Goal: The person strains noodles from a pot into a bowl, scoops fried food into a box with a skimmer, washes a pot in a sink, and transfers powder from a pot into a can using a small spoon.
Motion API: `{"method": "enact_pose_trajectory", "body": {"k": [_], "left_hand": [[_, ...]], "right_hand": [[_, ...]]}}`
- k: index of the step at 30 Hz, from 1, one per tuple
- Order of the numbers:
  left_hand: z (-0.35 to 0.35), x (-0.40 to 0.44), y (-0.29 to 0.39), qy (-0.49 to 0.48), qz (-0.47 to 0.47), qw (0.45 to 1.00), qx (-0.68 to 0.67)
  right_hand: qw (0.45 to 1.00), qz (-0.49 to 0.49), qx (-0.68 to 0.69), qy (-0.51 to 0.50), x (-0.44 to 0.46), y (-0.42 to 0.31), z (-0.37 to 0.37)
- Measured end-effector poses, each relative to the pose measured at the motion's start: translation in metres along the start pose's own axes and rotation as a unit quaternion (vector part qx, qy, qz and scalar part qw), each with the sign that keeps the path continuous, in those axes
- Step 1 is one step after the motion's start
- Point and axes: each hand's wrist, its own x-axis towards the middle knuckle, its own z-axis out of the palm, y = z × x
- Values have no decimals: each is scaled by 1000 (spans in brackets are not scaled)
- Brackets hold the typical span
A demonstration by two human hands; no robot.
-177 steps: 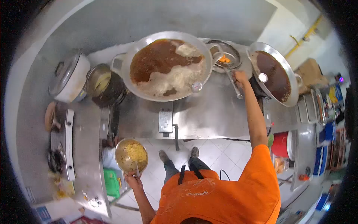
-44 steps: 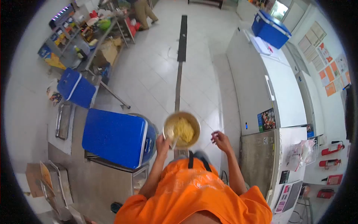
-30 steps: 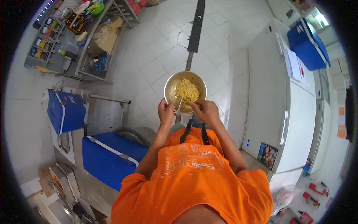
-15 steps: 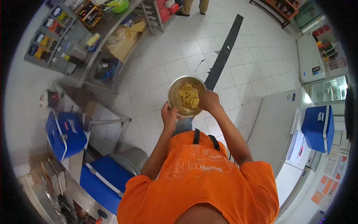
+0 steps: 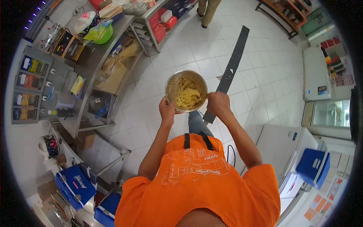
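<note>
Here, the left hand [image 5: 167, 110] clasps the metal bowl [image 5: 173, 87] of yellow food [image 5: 188, 96] above the floor [image 5: 160, 72]; the right hand [image 5: 219, 103] curls at its rim, though whether that grip holds anything is unclear.

Green basket [image 5: 107, 34] on a steel counter [image 5: 93, 55], black strip [image 5: 230, 72] along white floor tiles [image 5: 264, 72].
</note>
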Motion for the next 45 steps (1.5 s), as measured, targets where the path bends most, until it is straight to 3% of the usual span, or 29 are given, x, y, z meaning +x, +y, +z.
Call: {"method": "enact_pose_trajectory", "body": {"k": [3, 4, 6, 7, 9, 10, 12, 13, 14, 16, 19, 22, 23, 24, 26, 29, 30, 32, 34, 38, 39, 42, 43, 45], "left_hand": [[44, 84, 17, 3, 21, 999, -47], [57, 108, 29, 13, 27, 998, -60], [54, 180, 25, 51, 77, 995, 24], [60, 218, 37, 68, 112, 990, 60], [94, 224, 106, 56, 18, 998, 30], [99, 244, 103, 61, 41, 994, 78], [121, 290, 123, 74, 56, 993, 66], [132, 305, 149, 79, 46, 996, 15], [139, 323, 169, 83, 31, 995, -34], [146, 370, 185, 60, 27, 997, -34], [182, 446, 214, 45, 6, 998, -53], [203, 531, 259, 41, 27, 997, -55], [207, 550, 276, 34, 28, 997, -55], [214, 568, 289, 26, 27, 998, -58], [245, 621, 318, 16, 38, 997, -61], [276, 700, 364, 8, 75, 997, -23], [283, 728, 379, 8, 87, 996, -1], [305, 775, 392, 17, 121, 979, 161], [347, 796, 436, -17, 84, 993, 86], [394, 857, 490, 9, 50, 999, -17], [405, 870, 494, 25, 47, 998, -22], [451, 912, 504, 44, 47, 997, -42], [461, 923, 512, 66, 56, 995, -49], [477, 951, 523, 83, 57, 994, -44]], "right_hand": [[998, 24, -11, 62, 122, 33, 10], [1000, 0, -7, 30, 147, 45, 14], [999, -51, -6, -10, 198, 68, 12], [997, -64, -30, 18, 222, 76, -6], [997, -52, -52, 35, 291, 95, -28], [998, -29, -49, 19, 327, 100, -19], [993, -96, 16, 60, 384, 108, 1], [992, -124, -9, -17, 403, 108, -19], [987, -157, 14, -8, 421, 120, -28], [995, -25, -68, -73, 478, 132, -59], [999, -24, -30, 16, 579, 165, -32], [988, -82, -26, -127, 641, 178, -70], [994, -45, -60, -81, 661, 176, -97], [991, 27, -75, -111, 696, 182, -106], [996, 33, -84, -27, 765, 202, -88], [995, -37, -44, -79, 820, 234, -107], [992, -2, -100, -79, 845, 252, -117], [996, 52, -73, 18, 893, 274, -145], [996, 26, -47, 76, 943, 292, -137], [999, -29, -30, -25, 1009, 329, -201], [996, 1, -81, -30, 1041, 338, -197], [991, -108, -14, 77, 1100, 362, -176], [990, -132, -51, -7, 1114, 380, -182], [991, -114, -61, -28, 1159, 401, -207]]}}
